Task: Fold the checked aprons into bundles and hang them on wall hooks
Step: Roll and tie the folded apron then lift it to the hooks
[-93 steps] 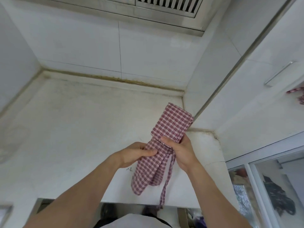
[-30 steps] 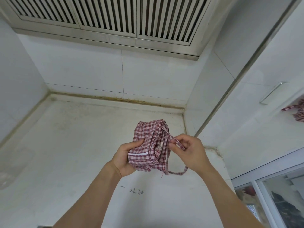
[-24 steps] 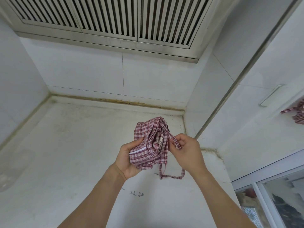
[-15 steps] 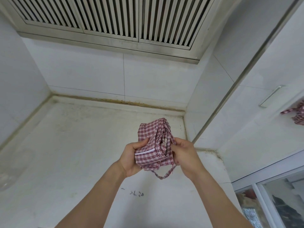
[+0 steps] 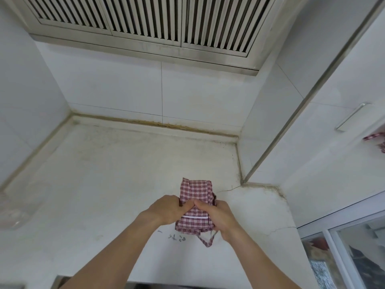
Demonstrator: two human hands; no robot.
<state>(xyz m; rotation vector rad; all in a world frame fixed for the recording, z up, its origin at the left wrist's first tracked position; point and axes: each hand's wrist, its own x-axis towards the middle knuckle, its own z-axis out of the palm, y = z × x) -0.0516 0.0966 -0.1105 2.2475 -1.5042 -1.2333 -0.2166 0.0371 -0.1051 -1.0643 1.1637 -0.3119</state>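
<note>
Both hands meet over a folded checked apron (image 5: 195, 203), a compact red-and-white bundle held just above the pale tabletop (image 5: 104, 184); the left hand (image 5: 166, 209) grips the bundle's left edge with its fingers curled round the cloth, thumb laid across the front; the right hand (image 5: 216, 215) grips the right side the same way, its thumb meeting the left thumb near the middle of the bundle. The upper part of the bundle stands clear above the 2 hands; a white trim line (image 5: 194, 216) runs across the lower part, between the wrists; a thin checked strap (image 5: 208, 239) hangs in a small loop below the right hand, over the tabletop.

Some dark scribbled marks (image 5: 177, 237) show on the tabletop just below the bundle; a crack (image 5: 227, 188) runs from the corner of the white tiled wall (image 5: 125, 90) toward the apron. A slatted metal vent hood (image 5: 145, 19) spans the top. At the far right edge a second piece of checked cloth (image 5: 375, 138) hangs on the wall below a metal bar handle (image 5: 352, 116); what it hangs from is out of view.
</note>
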